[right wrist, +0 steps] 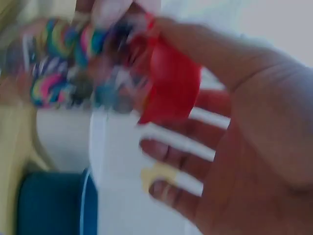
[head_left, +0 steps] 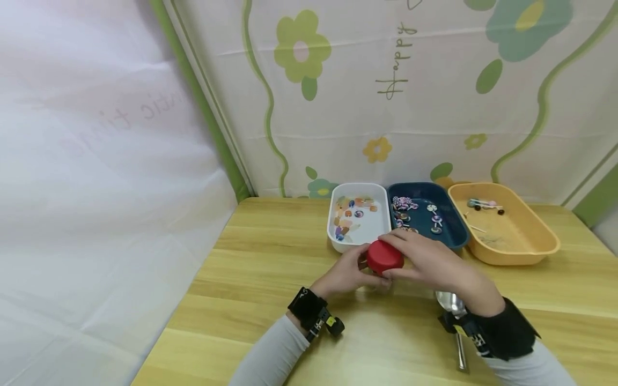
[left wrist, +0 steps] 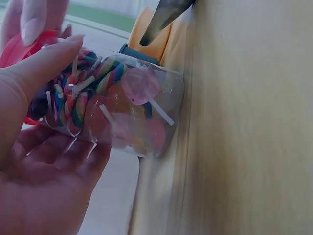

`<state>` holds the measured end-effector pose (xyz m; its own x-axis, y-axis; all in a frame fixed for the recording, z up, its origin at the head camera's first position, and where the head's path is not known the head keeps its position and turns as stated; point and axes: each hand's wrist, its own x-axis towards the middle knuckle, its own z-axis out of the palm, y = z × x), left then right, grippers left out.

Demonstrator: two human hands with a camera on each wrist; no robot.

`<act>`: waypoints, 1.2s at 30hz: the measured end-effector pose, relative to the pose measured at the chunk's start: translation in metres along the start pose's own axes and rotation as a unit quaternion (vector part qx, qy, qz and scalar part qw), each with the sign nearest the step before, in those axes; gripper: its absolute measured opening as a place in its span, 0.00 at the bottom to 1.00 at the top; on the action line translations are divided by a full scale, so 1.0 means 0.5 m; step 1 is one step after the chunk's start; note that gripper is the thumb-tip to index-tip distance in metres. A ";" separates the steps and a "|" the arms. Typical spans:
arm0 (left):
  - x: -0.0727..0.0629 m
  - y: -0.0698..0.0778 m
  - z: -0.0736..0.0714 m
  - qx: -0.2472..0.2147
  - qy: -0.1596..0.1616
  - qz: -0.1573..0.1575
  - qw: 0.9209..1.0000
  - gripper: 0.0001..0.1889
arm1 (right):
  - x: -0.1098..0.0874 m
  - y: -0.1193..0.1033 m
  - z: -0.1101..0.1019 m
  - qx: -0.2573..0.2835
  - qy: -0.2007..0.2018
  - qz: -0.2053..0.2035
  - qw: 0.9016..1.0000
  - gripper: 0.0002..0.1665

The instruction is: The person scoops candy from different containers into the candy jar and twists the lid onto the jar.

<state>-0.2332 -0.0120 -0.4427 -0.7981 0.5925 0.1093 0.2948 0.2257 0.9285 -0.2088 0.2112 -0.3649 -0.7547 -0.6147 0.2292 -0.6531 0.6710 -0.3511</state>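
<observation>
A clear jar (left wrist: 164, 95) packed with small colourful lollipops and twisted candies stands near the table surface, topped by a red lid (head_left: 384, 256). My left hand (head_left: 345, 272) grips the jar's upper part, with the thumb across the near side and fingers around the far side. My right hand (head_left: 429, 260) holds the lid between thumb and fingers; the right wrist view is blurred, and some of its fingers (right wrist: 178, 159) spread away from the lid. Whether the lid is loose cannot be seen.
Behind the hands stand a white tray (head_left: 374, 225), a dark blue tray (head_left: 448, 233) and a yellow tray (head_left: 519, 230), each with small candy-like pieces or lollipops inside. A metal spoon (head_left: 461, 354) lies on the wooden table (head_left: 232, 279), partly under the right wrist. Patterned cloth hangs behind.
</observation>
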 end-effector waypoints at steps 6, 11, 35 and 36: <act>-0.009 0.009 0.008 0.009 0.020 -0.024 0.999 0.38 | 0.001 -0.057 0.013 -0.140 0.040 0.078 0.986 0.46; -0.006 0.008 0.010 0.015 0.022 -0.026 0.999 0.38 | -0.001 -0.067 0.012 -0.137 0.034 0.075 0.987 0.36; -0.005 0.009 0.007 -0.017 -0.037 -0.010 0.999 0.40 | -0.006 -0.041 -0.013 -0.078 -0.002 0.093 0.993 0.45; -0.004 0.011 0.006 -0.015 -0.036 -0.013 0.999 0.39 | -0.010 -0.039 -0.020 -0.067 -0.003 0.084 0.994 0.46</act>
<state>-0.2285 -0.0099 -0.4390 -0.7657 0.6404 0.0596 0.2566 0.2191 0.9414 -0.1931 0.2054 -0.3500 -0.8534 -0.4919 0.1723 -0.5211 0.8133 -0.2591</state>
